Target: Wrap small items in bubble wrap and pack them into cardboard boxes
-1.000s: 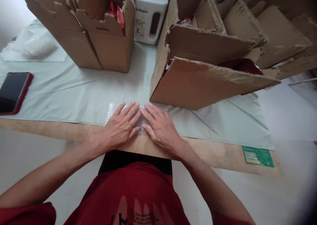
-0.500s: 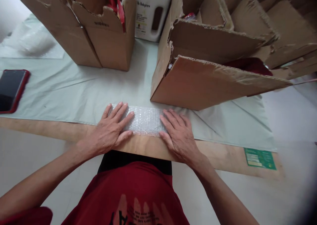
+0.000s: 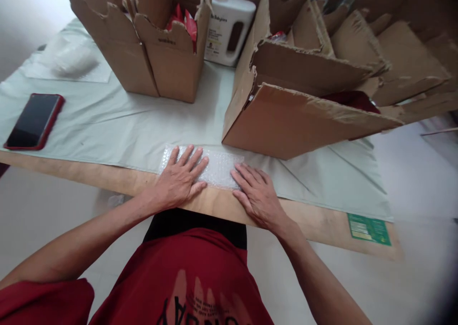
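Left hand (image 3: 181, 178) first, as I look over from the room: it is released, palm down, fingers fanned out across the left part of a flat, clear, oblong piece of bubble wrap (image 3: 220, 168); a little of the wrap's left end shows beyond those fingers. The right hand (image 3: 258, 192) is likewise unclenched and palm down, its fingers only slightly parted, the fingertips at the wrap's right end; the bubbled middle lies uncovered between the two hands. The wrap sits at the near side of the surface, on a pale green, creased cloth (image 3: 107, 129), close to the bare, light-brown wooden edge (image 3: 118, 178); just past it stands a large, brown, torn-topped cardboard box (image 3: 286, 124), with dark red fabric (image 3: 352, 100) showing inside.

Further left, two tall, narrow brown cardboard boxes (image 3: 171, 72) stand side by side, bright red packets (image 3: 183, 22) poking up in one; between them and the large box is a white plastic bottle (image 3: 229, 17) with a light green cap. A black-screened phone in a red case (image 3: 34, 121) lies well to the left; a green, printed rectangular packet (image 3: 369, 229) rests on the wood at the right.
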Demonstrator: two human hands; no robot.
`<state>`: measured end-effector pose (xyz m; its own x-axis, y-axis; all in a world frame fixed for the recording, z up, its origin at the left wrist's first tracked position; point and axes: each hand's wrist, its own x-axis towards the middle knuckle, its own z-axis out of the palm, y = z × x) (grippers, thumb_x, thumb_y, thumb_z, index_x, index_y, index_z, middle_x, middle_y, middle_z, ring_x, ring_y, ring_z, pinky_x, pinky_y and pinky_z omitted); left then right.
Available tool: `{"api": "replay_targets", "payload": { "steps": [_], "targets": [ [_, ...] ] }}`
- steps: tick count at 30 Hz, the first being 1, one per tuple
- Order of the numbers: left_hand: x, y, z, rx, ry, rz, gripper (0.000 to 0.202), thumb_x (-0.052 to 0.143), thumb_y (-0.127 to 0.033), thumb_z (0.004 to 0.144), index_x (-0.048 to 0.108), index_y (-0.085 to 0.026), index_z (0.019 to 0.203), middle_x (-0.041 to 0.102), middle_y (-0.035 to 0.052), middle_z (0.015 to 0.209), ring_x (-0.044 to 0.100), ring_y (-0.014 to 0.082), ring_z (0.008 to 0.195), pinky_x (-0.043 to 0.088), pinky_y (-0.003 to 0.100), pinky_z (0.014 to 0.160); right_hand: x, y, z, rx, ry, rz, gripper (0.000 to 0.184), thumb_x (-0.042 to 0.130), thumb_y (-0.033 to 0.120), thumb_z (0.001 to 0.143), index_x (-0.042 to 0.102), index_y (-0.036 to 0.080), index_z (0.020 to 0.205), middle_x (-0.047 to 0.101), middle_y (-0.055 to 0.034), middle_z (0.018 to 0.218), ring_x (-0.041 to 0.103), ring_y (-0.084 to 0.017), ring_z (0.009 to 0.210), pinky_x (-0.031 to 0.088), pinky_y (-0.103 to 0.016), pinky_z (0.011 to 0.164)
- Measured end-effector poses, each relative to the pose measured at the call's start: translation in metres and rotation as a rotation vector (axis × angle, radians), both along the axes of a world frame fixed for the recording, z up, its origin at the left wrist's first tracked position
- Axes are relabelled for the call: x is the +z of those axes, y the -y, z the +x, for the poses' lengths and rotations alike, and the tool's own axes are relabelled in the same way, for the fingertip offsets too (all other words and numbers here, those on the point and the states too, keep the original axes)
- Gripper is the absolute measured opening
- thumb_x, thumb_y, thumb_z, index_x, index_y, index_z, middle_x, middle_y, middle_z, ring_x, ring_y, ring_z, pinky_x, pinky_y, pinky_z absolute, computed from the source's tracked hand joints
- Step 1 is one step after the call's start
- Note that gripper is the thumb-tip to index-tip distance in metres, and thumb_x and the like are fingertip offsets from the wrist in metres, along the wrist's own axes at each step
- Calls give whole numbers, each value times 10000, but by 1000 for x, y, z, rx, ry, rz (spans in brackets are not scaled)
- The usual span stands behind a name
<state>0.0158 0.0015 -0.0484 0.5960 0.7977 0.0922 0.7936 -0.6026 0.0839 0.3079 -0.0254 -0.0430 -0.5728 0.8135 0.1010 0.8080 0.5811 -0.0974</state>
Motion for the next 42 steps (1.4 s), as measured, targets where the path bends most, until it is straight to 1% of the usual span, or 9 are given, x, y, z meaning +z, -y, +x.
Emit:
{"api": "replay_targets", "payload": {
  "steps": [3,6,9,12,17,22,27,38,42],
  "targets": [
    [-4,0,1,11,34,14,602,446,-500,1063,401,-191,1578,413,177,1683,314,404,1592,206,664,1277,11,7,2,-61,0,46,446,431,360,1103,645,133,1421,623,-174,1529,520,-328,1471,382,-545,1188],
    [-8,0,0,8,69,17,605,448,-508,1060,395,-222,1590,408,160,1691,300,386,1604,182,653,1287,24,2,-21,-53,-48,98,397,445,307,1097,694,119,1343,651,-182,1492,503,-326,1488,382,-516,1194],
    [-9,0,-2,11,57,2,597,403,-499,1070,421,-207,1591,402,170,1694,306,391,1603,181,652,1283,26,-11,-56,43,-64,36,424,432,311,1104,628,150,1444,581,-154,1577,449,-304,1533,386,-496,1212],
    [-8,1,-3,19,54,5,622,340,-503,1078,463,-147,1572,397,210,1688,312,421,1594,175,666,1272,15,-24,-76,84,-60,-78,493,457,353,1102,504,175,1560,510,-128,1643,400,-272,1569,382,-481,1235],
    [-11,1,-3,-6,92,2,705,250,-535,1069,449,-98,1586,373,241,1691,283,449,1597,151,682,1265,-7,-21,-70,22,-69,-87,673,451,538,1089,390,136,1624,360,-157,1728,299,-288,1622,245,-524,1321],
    [-10,1,-4,19,105,-40,719,256,-568,1051,440,-147,1603,366,204,1707,265,425,1609,114,661,1284,-6,-10,-67,-19,-24,-45,758,478,622,1056,397,124,1621,349,-176,1729,285,-328,1623,200,-560,1332],
    [-9,1,-3,11,119,-47,743,254,-583,1050,452,-118,1596,364,231,1699,262,446,1604,109,676,1277,-6,-7,-66,-46,-24,-20,808,484,680,1029,399,137,1622,356,-194,1721,297,-359,1612,193,-605,1321],
    [-9,2,-3,0,73,9,639,350,-501,1068,380,-206,1634,381,187,1702,281,399,1612,150,660,1284,-1,-5,-60,-42,-45,-64,741,482,637,1047,420,164,1614,358,-164,1728,282,-337,1620,193,-589,1322],
    [-2,7,2,85,41,35,658,399,-522,1060,366,-197,1631,326,194,1727,238,385,1630,52,672,1298,-6,-7,-56,-48,-81,-44,665,495,582,1059,463,178,1586,411,-169,1699,329,-331,1596,230,-579,1303]
  ]
}}
